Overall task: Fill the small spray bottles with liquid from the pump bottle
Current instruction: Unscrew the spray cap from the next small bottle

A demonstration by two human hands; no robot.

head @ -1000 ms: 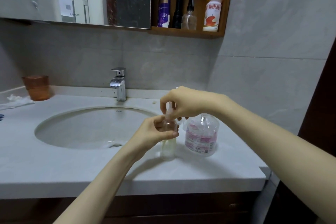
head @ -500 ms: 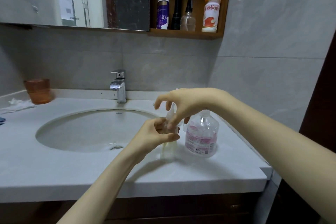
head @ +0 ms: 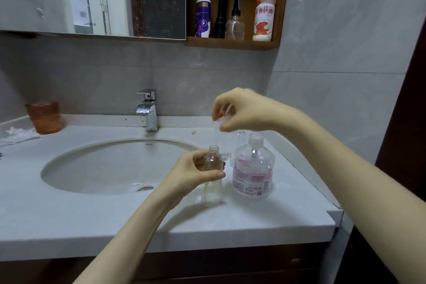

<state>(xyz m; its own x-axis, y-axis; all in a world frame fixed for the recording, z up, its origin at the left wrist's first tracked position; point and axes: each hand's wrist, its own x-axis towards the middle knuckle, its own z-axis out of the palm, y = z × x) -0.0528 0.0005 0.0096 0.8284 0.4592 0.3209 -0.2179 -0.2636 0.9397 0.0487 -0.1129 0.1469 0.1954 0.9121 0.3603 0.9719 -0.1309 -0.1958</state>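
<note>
On the counter (head: 92,219) right of the basin (head: 103,163), our small spray bottle (head: 213,162) stood with its neck open, its middle hidden by our left hand (head: 196,172), which was wrapped round it. Above, our right hand (head: 239,110) pinched a whitish piece (head: 222,120) too blurred to name; the pump bottle (head: 252,168) stood just beside.

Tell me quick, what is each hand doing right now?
Left hand: grips the small spray bottle, whose neck is uncapped.
Right hand: pinches the spray top above it, blurred.
</note>
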